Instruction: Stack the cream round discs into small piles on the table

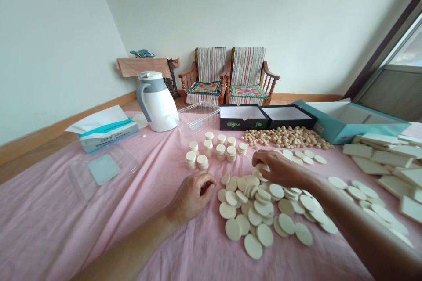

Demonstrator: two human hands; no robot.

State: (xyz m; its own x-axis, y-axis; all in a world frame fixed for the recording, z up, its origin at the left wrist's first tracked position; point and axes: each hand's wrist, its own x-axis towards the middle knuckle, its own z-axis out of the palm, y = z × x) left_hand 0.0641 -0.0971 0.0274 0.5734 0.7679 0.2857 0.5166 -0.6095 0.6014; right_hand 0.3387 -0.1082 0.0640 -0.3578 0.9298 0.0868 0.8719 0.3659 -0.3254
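Reaching over the far end of a loose pile of cream, flat round discs [262, 207], the right hand [278, 167] is the nearer one, its fingers bent down onto a pale disc [263, 167]; can't tell if it's gripped or only touched. Pile lies under and nearer than those fingers, towards the table's near edge; discs are round, so no long axis, most flat, some leaning. Left hand [191, 195] is just left of the pile, fingers loosely curled, no object showing, can't tell if one's hidden. Short cream disc stacks [202, 162] stand beyond the left hand, towards the far edge. Containers along the far edge: clear plastic tray [200, 116], open black box with green print [244, 118], second open black box [292, 116], both white inside, no contents visible; open light-blue box [359, 118] near the far right corner, pale inside, floor partly hidden. Left side: clear plastic lid [128, 164] with a pale rectangle, white-and-blue tissue pack [108, 134], tissue sticking out.
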